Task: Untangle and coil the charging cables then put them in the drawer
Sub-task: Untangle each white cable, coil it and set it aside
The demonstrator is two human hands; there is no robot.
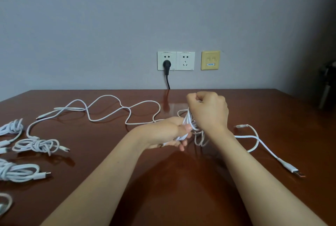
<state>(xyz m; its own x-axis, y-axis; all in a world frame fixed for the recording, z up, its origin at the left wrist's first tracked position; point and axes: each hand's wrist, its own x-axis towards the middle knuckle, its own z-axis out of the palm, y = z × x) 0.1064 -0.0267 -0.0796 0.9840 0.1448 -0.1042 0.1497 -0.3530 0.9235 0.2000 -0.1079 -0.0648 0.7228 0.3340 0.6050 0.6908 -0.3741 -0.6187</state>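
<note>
While L hand point(169, 132) grips the cable bundle point(188, 118), long axis tilted up-right, we see R hand point(209, 111) clenched on its top strands.

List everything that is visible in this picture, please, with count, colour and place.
table: one, reddish-brown, fills lower half
cable bundle: one, white, held above table centre
loose cable lengths: white, count unclear, trail left and right from the bundle
coiled cables: four, white, table's left edge
wall sockets: two, white, on wall
plug: one, black, in left socket
wall plate: one, yellow, right of sockets
left hand: grips bundle
right hand: grips bundle from above
</note>
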